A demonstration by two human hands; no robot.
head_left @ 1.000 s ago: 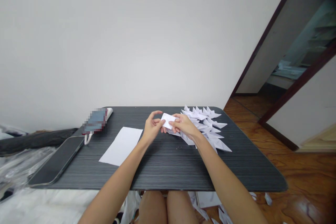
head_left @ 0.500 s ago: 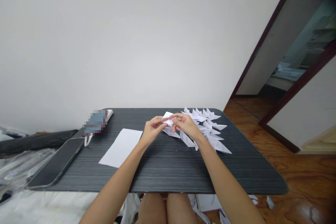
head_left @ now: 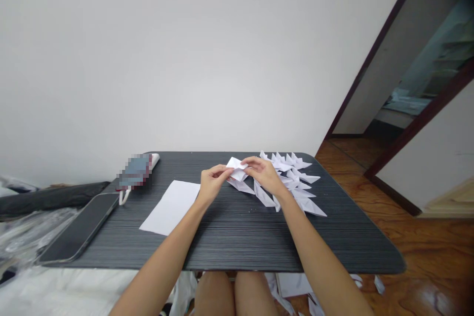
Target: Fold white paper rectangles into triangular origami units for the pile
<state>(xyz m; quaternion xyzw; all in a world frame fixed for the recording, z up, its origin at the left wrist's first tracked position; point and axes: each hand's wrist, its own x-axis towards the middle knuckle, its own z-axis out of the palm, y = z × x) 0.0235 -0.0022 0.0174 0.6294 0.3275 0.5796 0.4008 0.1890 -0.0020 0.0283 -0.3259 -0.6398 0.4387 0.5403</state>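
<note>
A small folded piece of white paper [head_left: 237,164] is held up between both hands, above the far middle of the dark table. My left hand [head_left: 214,183] pinches its left side between thumb and fingers. On the other side, my right hand [head_left: 263,175] grips the right edge with its fingertips. Just below and behind the hands lies a folded paper boat [head_left: 242,187]. Several more white paper boats [head_left: 310,206] are grouped to the right of my right hand. A flat white sheet [head_left: 171,208] rests left of my left forearm.
The dark table [head_left: 240,247] has a wall behind it. On its left lie a large phone [head_left: 79,229] and a blurred-out item [head_left: 135,172] with a white cord [head_left: 125,197]. Paper scraps [head_left: 379,285] are on the wooden floor at the right.
The folded paper has opened out between my hands and now shows more of its faces. My left hand has shifted slightly left, away from my right.
</note>
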